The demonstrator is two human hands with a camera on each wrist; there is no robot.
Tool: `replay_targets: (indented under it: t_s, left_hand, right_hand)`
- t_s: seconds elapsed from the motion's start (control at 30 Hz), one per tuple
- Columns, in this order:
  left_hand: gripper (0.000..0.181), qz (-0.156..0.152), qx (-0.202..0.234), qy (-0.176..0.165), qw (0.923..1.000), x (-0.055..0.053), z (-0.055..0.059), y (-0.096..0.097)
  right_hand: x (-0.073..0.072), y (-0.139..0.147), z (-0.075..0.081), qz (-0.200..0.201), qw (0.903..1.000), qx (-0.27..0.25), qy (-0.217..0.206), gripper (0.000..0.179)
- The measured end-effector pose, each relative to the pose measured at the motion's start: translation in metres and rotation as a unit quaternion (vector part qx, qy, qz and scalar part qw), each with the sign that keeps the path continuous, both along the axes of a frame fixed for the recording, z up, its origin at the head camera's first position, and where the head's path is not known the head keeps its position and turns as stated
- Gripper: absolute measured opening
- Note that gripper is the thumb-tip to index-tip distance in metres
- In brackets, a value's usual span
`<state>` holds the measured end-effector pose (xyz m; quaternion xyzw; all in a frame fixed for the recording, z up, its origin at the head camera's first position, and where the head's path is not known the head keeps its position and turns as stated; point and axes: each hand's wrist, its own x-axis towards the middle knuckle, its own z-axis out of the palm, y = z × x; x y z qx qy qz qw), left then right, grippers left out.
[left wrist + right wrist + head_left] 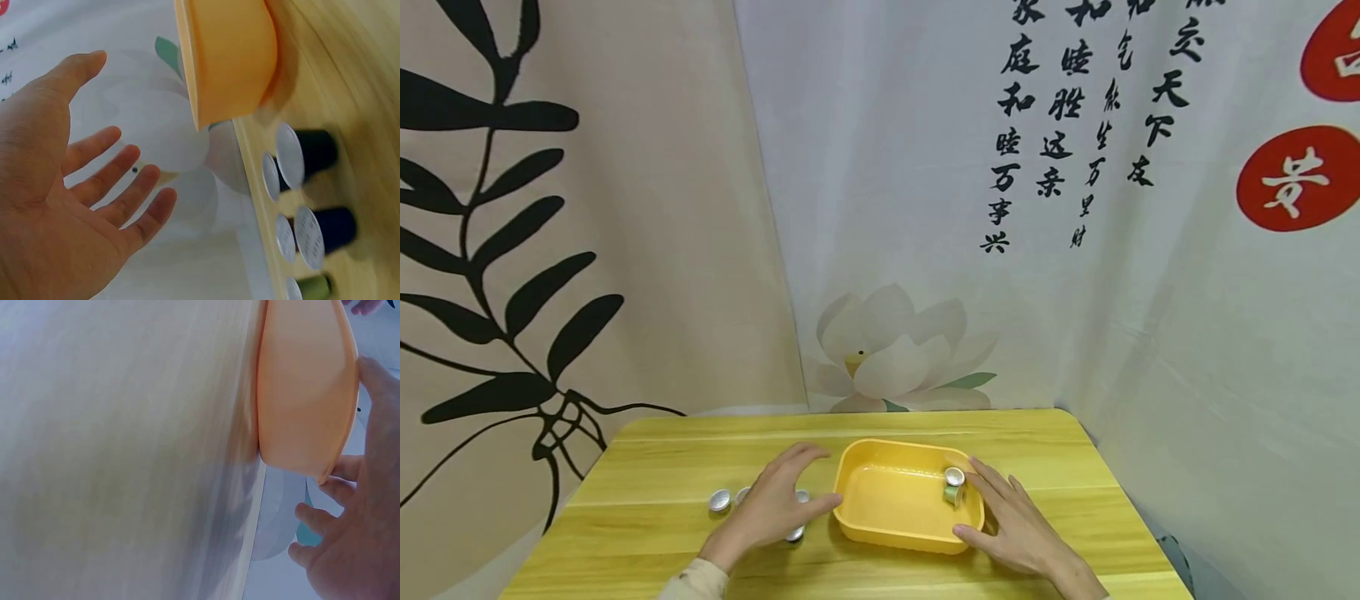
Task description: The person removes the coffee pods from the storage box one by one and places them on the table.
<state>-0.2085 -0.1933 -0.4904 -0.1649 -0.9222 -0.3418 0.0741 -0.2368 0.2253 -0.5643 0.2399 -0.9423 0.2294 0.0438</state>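
- We see the right grip (pixel 1011 523) clasping the tray (pixel 898 537), probably to steady it.
- We find the left grip (pixel 773 500) spread and empty near capsules (pixel 719 500).

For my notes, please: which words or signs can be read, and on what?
"家庭和睦万事兴": backdrop
"和睦胜远亲": backdrop
"气能生万里财": backdrop, top cut
"交天下友": backdrop, top cut
"贵": lower red oval
Upper red oval: cut off
Capsule lids: print blurred
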Motion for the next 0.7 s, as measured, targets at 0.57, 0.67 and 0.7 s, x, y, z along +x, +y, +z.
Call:
replay_targets:
  t_s: [0.57,0.67,0.7]
  left_hand:
    - [0.073,-0.112,-0.012,-0.006,0.9936,-0.032,-0.003,0.060]
    - [0.076,-0.124,-0.024,-0.017,0.9919,-0.037,-0.004,0.071]
    - [0.076,-0.127,-0.025,-0.022,0.9913,-0.039,-0.004,0.075]
  right_hand:
    - [-0.003,0.000,-0.001,0.000,1.0000,0.003,0.007,0.093]
    - [-0.003,0.000,-0.001,-0.001,1.0000,0.002,0.004,0.093]
    - [-0.002,0.000,-0.001,-0.001,1.0000,0.002,0.003,0.093]
